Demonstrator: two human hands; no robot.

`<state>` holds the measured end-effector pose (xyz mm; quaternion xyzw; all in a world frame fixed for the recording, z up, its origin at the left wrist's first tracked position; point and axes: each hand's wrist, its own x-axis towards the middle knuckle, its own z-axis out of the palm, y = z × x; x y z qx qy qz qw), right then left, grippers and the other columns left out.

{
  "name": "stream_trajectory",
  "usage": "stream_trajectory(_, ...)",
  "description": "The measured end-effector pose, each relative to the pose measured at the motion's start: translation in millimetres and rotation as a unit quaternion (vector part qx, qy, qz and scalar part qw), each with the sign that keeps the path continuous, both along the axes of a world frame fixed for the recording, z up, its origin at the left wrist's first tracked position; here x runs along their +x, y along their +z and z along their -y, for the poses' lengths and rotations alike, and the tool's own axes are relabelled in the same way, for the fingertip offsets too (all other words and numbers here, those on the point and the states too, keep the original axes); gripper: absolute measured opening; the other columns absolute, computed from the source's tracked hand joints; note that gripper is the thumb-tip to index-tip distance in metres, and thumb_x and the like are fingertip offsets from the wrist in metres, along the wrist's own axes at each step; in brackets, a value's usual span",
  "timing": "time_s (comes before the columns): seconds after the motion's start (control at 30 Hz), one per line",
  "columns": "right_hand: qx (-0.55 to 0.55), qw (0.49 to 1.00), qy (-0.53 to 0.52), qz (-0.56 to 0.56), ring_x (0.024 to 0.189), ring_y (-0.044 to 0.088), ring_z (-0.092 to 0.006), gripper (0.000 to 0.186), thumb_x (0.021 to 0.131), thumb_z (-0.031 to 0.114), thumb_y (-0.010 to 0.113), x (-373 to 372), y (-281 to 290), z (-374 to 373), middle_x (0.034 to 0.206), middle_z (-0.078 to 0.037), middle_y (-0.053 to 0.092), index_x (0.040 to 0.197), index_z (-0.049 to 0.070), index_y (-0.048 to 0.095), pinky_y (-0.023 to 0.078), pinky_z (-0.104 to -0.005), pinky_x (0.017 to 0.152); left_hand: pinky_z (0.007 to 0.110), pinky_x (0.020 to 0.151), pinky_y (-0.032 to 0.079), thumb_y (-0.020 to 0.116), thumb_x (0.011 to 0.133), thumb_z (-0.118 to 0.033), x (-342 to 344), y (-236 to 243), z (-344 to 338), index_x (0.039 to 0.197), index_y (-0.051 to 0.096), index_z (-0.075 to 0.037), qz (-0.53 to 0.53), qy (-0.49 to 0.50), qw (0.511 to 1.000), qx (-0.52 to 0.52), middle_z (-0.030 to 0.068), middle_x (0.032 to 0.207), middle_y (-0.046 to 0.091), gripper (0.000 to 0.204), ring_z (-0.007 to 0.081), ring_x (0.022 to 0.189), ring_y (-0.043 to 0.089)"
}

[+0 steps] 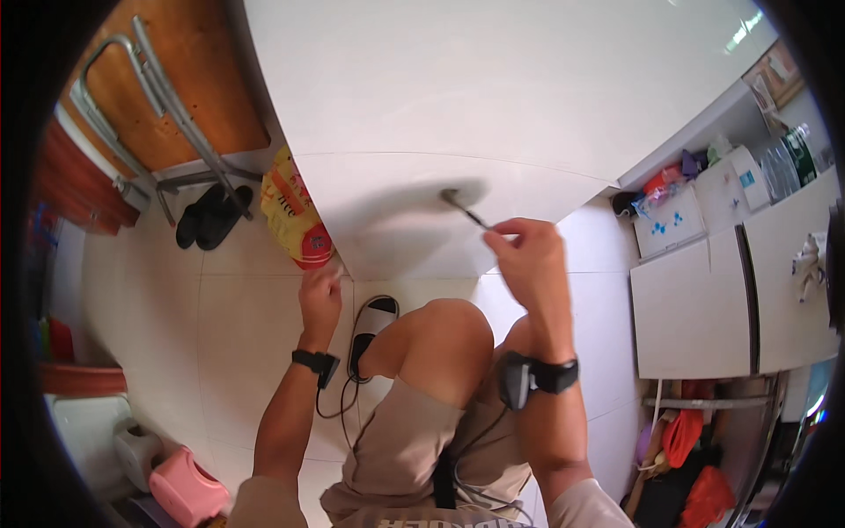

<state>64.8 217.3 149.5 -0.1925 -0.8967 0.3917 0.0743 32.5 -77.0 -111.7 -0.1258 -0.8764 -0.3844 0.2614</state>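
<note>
A slim, dark-handled tool with a small brownish head (466,209) is in front of the lower part of the large glossy white panel (422,88); whether it touches is unclear. The right hand (532,260) pinches the handle's end between thumb and fingers, probably to give the head reach with the knuckles clear of the panel. Near the panel's lower left corner, the left hand (319,304) has curled fingers; blur hides whether it grips anything. A yellow-and-red plastic bag (290,211) stands beside the panel's left edge, perhaps leaning for support. Farther left lie black open-backed slippers (211,218).
</note>
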Motion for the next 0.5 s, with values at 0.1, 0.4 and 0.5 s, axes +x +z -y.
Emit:
stream_trajectory(0.1,0.015,0.997,0.08,0.015,0.076,0.07,-0.0377,0.023,0.084,0.023,0.076,-10.1,-30.1,15.3,0.077,-0.022,0.071,0.094,0.002,0.078,0.056,-0.0431,0.075,0.042,0.08,0.055,0.072,0.075,0.003,77.0,-90.7,36.0,0.085,0.069,-0.002,0.125,0.019,0.992,-0.029,0.0173,0.091,0.072,0.012,0.0376,0.088,0.067)
stream_trajectory(0.4,0.015,0.999,-0.052,-0.004,0.06,0.066,-0.0177,0.022,0.083,0.02,0.077,20.0,0.9,-72.3,0.065,-0.013,0.069,0.094,0.001,0.078,0.051,-0.0326,0.058,0.037,0.069,0.059,0.073,0.073,0.01,179.7,-69.9,87.8,0.07,0.063,-0.004,0.22,0.149,0.959,0.096,0.0134,0.092,0.075,0.018,0.0275,0.085,0.071)
stream_trajectory(0.5,0.057,0.998,0.027,0.004,0.065,0.068,-0.0284,0.023,0.081,0.023,0.076,3.8,-25.2,-36.9,0.069,-0.017,0.069,0.092,0.002,0.078,0.052,-0.0358,0.063,0.036,0.073,0.058,0.074,0.074,0.011,164.1,-46.9,79.2,0.071,0.063,-0.003,0.17,0.135,0.974,0.062,0.0131,0.093,0.075,0.018,0.0277,0.085,0.071)
